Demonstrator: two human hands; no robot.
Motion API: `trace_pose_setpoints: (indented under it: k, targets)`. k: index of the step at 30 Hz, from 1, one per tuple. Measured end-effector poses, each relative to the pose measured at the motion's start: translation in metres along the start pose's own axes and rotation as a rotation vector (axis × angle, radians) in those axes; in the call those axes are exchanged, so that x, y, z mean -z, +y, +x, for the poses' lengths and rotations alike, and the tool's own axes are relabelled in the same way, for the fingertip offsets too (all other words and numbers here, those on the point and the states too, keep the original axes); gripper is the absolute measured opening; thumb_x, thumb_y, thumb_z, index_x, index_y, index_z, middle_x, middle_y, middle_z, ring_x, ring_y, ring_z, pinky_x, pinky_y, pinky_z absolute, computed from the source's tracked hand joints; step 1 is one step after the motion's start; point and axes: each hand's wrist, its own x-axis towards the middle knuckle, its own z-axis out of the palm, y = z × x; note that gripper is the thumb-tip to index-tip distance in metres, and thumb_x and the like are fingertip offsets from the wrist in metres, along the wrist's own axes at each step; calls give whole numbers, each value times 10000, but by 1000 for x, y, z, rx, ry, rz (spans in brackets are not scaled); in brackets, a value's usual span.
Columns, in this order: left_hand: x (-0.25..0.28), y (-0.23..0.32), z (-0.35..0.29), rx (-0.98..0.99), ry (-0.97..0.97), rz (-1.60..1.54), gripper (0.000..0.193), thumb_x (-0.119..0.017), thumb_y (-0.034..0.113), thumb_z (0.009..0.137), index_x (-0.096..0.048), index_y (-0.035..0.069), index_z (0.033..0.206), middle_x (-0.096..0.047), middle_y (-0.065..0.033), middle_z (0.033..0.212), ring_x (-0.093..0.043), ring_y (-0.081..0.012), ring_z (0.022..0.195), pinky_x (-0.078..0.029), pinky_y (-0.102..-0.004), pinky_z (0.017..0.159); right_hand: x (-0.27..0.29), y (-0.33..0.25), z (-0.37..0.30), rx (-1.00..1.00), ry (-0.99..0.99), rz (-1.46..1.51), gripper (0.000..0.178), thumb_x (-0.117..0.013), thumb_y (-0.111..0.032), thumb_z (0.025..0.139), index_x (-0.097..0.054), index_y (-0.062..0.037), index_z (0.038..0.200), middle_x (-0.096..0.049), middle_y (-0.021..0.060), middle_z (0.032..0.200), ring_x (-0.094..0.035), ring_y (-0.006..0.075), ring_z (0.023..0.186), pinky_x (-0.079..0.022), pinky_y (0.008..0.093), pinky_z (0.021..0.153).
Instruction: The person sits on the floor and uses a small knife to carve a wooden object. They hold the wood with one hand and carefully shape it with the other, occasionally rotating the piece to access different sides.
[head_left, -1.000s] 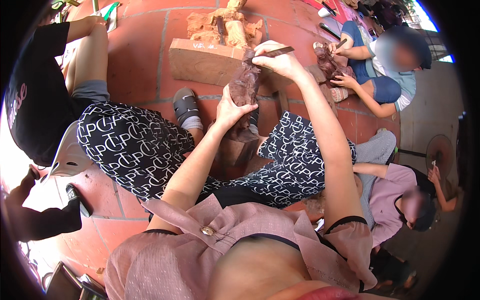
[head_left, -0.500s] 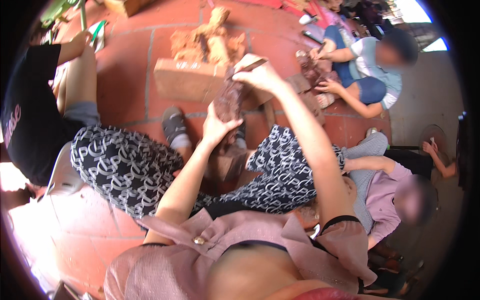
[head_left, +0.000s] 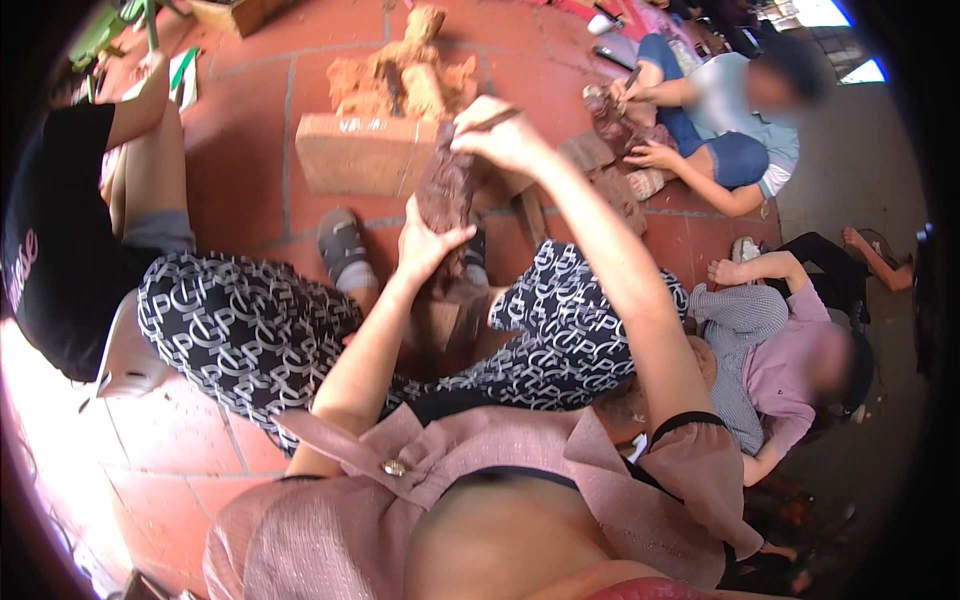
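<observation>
A dark reddish-brown carved wooden figure [head_left: 447, 192] stands tilted between my knees, its lower end by a brown wooden block [head_left: 440, 325]. My left hand [head_left: 428, 242] is wrapped round its middle, thumb across the near side. Up at the figure's top, my right hand [head_left: 497, 138] is closed on a thin dark stick-like tool [head_left: 497, 120]. The tool's working end is hidden by my fingers, so I cannot tell its exact kind. Just beyond the figure lies a large light-brown wooden block [head_left: 350, 155].
A pale orange wood carving [head_left: 425, 85] stands behind the large block. Brown wood blocks [head_left: 588, 153] lie to the right. A co-worker [head_left: 735, 130] handles another dark carving [head_left: 615, 125]; one in pink [head_left: 785, 370] sits at right, another in black [head_left: 60, 220] at left. Red tiles [head_left: 235, 150] cover the floor.
My view has shifted slightly, and both hands keep their holds at nearly the same places on the figure. The co-worker in pink has shifted an arm, its hand now showing.
</observation>
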Motion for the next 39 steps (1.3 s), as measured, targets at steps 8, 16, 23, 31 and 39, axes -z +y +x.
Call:
trace_pose_setpoints:
  k: [8, 16, 23, 31, 39]
  targets:
    - [2, 18, -7, 78, -21, 48, 1075, -833, 377, 518, -248, -42, 1318, -478, -235, 1236, -470, -302, 1160, -355, -357, 988, 9, 7, -5, -73, -35, 84, 197, -700, -169, 751, -661, -38, 893, -629, 70, 960, -596, 153, 883, -467, 280, 785]
    - [0, 11, -1, 58, -13, 46, 1052, -837, 376, 518, -268, -26, 1306, -497, -218, 1221, -484, -293, 1145, -364, -356, 981, 9, 9, -5, -110, -31, 141, 185, -690, -155, 757, -660, -38, 897, -618, 72, 967, -583, 157, 916, -456, 288, 816]
    - [-2, 7, 0, 42, -13, 56, 1061, -840, 371, 521, -258, -31, 1311, -493, -219, 1226, -484, -296, 1145, -367, -357, 979, 3, 15, -11, -65, 28, 158, 162, -691, -144, 756, -665, -38, 876, -614, 72, 965, -587, 157, 905, -464, 277, 803]
    - [0, 13, -2, 48, -22, 28, 1053, -838, 365, 521, -263, -15, 1318, -487, -214, 1236, -472, -290, 1160, -352, -363, 993, 8, -2, -7, -153, 30, 141, 172, -704, -163, 740, -668, -47, 862, -628, 66, 939, -596, 152, 875, -473, 278, 772]
    - [0, 3, 2, 16, -11, 24, 1057, -830, 383, 526, -245, 16, 1325, -496, -228, 1219, -483, -310, 1150, -373, -373, 972, 5, -19, -1, -166, 32, 4, 169, -710, -160, 716, -657, -24, 800, -634, 63, 826, -614, 159, 783, -490, 279, 691]
